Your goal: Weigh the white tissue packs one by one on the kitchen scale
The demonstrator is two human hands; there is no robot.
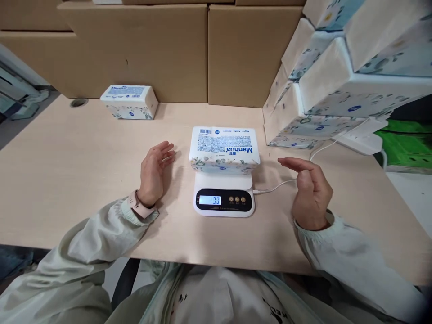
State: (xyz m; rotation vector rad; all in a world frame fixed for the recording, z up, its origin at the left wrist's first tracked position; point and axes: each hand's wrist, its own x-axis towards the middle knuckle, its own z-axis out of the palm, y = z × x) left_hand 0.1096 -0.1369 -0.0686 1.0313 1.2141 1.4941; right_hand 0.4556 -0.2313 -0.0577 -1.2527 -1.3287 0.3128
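A white tissue pack (224,146) with blue print and a leafy pattern rests on a small white digital scale (223,181). The scale's lit display (209,200) shows digits too blurred to read surely. To the left of the pack, my left hand (155,168) is held on its edge above the table, fingers stretched, holding nothing. My right hand (310,191) is to the right of the scale, near its white cable (278,186), with fingers extended and nothing in it. Neither hand touches the pack.
Another tissue pack (130,102) lies at the back left, near a round cable hole (78,103). Several more packs (351,92) are stacked at the right, beside a white power strip (361,140). Cardboard boxes (249,54) line the back of the table (84,166).
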